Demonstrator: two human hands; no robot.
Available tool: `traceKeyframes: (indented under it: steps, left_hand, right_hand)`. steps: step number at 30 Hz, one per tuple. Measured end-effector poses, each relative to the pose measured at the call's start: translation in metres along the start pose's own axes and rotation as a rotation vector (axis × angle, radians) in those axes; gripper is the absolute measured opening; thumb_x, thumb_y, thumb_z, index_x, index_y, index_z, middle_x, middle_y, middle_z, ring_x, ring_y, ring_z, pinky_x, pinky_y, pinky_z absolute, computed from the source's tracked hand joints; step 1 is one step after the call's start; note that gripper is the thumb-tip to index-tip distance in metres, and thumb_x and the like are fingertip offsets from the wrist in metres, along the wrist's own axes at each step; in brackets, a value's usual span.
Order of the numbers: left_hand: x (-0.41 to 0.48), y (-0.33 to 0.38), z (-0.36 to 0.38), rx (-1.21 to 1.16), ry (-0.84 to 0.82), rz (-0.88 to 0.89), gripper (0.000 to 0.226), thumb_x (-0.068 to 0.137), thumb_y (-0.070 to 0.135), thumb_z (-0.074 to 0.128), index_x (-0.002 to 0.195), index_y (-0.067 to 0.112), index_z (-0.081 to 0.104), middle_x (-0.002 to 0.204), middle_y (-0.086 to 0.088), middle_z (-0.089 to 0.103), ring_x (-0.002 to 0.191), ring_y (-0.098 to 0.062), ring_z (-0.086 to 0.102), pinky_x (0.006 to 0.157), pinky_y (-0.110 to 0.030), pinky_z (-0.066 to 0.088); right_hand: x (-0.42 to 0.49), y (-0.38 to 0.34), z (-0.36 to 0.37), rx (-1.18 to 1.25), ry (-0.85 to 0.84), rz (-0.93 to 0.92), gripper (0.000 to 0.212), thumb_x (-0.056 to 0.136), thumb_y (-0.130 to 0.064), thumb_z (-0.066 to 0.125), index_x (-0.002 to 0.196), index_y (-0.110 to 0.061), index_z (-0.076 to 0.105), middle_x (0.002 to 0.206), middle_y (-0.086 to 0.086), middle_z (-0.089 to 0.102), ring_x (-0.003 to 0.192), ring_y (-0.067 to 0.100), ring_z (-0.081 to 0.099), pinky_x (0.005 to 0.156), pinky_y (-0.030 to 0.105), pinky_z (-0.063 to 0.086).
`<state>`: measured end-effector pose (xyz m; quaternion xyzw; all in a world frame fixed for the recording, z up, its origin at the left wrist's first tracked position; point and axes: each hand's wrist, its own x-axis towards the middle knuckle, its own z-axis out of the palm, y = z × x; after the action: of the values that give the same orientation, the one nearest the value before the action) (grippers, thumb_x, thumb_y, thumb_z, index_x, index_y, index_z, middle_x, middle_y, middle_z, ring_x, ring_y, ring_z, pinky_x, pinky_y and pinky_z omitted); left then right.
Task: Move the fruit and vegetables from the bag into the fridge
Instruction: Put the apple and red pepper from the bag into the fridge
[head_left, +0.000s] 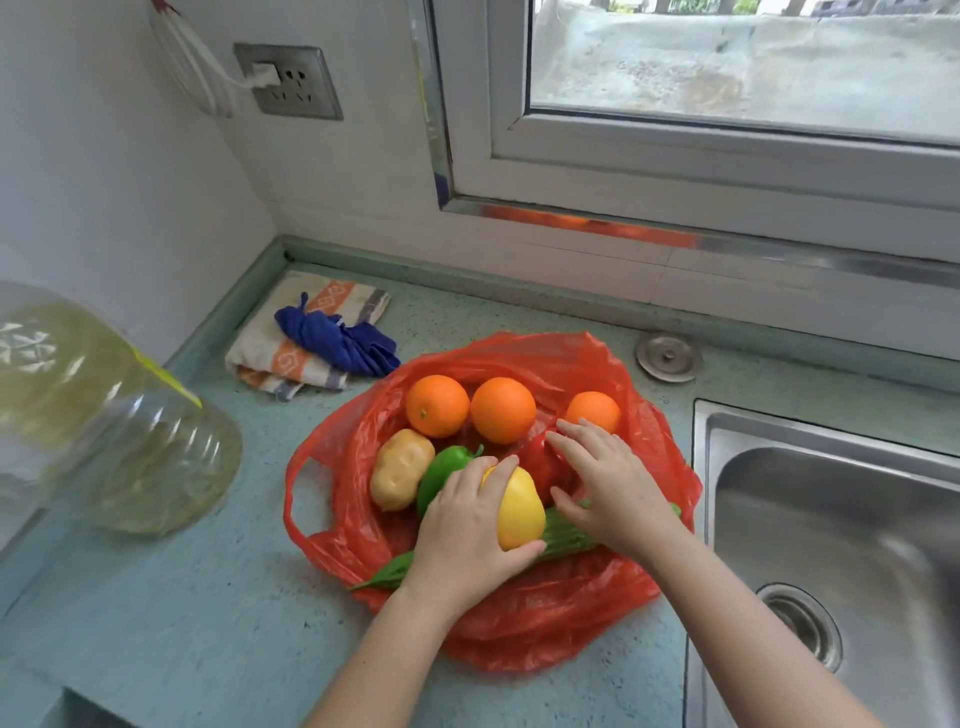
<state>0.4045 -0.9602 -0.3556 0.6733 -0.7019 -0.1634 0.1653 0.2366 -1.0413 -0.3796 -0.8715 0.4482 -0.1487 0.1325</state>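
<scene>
Bag (363, 431), red plastic, spread open on table (208, 597), just left of sink (831, 519). Inside bag: three oranges (437, 405) in a row at far side; potato (401, 468) at left; green pepper (441, 475) beside potato; yellow pepper (521, 512) at centre; red pepper (543, 465) right of it; leafy greens (566, 535) at near side. Left hand (467, 535) wrapped around yellow pepper, fingers curled over top, thumb beneath. Right hand (608, 483) open, fingers spread, resting on red pepper and greens, gripping nothing. Beyond bag: folded towel (280, 358) with blue cloth (337, 340) on top. Left of bag: clear jug (104, 415).
</scene>
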Motion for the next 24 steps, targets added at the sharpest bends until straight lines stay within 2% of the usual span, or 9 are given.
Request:
traceKeyframes:
  steps: [4,8,12,16,19,22,24]
  left_hand:
    - [-0.006,-0.005,-0.004,-0.133,0.095,-0.05,0.083,0.068,0.054,0.069,0.138,0.023,0.036,0.135,0.003,0.042,0.124,-0.015,0.038,0.1,-0.026,0.032]
    - [-0.011,-0.01,-0.012,-0.222,0.14,-0.129,0.081,0.069,0.05,0.073,0.137,0.026,0.036,0.133,0.009,0.039,0.124,-0.008,0.036,0.099,-0.022,0.029]
    - [-0.015,-0.011,-0.017,-0.295,0.151,-0.177,0.08,0.069,0.048,0.074,0.136,0.029,0.034,0.124,0.02,0.031,0.118,0.001,0.029,0.097,-0.018,0.027]
    - [-0.02,-0.01,-0.016,-0.329,0.171,-0.203,0.08,0.068,0.047,0.075,0.136,0.029,0.035,0.123,0.024,0.029,0.118,0.003,0.027,0.098,-0.018,0.027]
    - [-0.023,-0.01,-0.016,-0.351,0.181,-0.209,0.077,0.068,0.047,0.075,0.132,0.036,0.032,0.122,0.029,0.028,0.12,0.001,0.029,0.099,-0.02,0.029]
    - [-0.027,-0.011,-0.018,-0.361,0.202,-0.216,0.076,0.067,0.047,0.075,0.127,0.042,0.028,0.125,0.02,0.033,0.12,-0.002,0.032,0.099,-0.022,0.03]
    - [-0.029,-0.012,-0.02,-0.377,0.212,-0.233,0.076,0.067,0.046,0.075,0.127,0.041,0.029,0.125,0.019,0.034,0.12,-0.003,0.033,0.099,-0.023,0.031]
  right_hand:
    - [0.009,-0.001,0.005,0.022,-0.038,-0.024,0.062,0.071,-0.027,0.071,0.128,-0.013,0.051,0.133,0.009,0.052,0.127,0.034,0.043,0.095,0.054,0.042]
    - [0.013,-0.002,0.009,0.037,-0.065,-0.055,0.068,0.066,-0.024,0.077,0.127,-0.012,0.052,0.13,0.011,0.053,0.122,0.034,0.048,0.092,0.05,0.046]
    - [0.009,-0.001,0.008,0.02,-0.06,-0.055,0.074,0.059,-0.023,0.082,0.126,-0.012,0.053,0.122,0.012,0.056,0.112,0.033,0.053,0.075,0.041,0.053]
    - [0.007,0.0,0.007,-0.033,-0.086,-0.036,0.075,0.057,-0.025,0.083,0.125,-0.014,0.052,0.118,0.013,0.054,0.106,0.034,0.053,0.059,0.035,0.052]
    - [0.01,-0.001,0.007,-0.076,-0.114,-0.04,0.073,0.063,-0.028,0.08,0.128,-0.015,0.048,0.126,0.011,0.048,0.114,0.032,0.046,0.065,0.036,0.05]
    - [0.013,-0.004,0.007,-0.078,-0.172,-0.028,0.073,0.072,-0.031,0.072,0.134,-0.018,0.038,0.138,0.005,0.037,0.125,0.027,0.033,0.081,0.033,0.047]
    - [0.015,-0.005,0.007,-0.077,-0.193,-0.024,0.073,0.074,-0.032,0.071,0.136,-0.019,0.036,0.139,0.004,0.036,0.125,0.026,0.031,0.085,0.033,0.045]
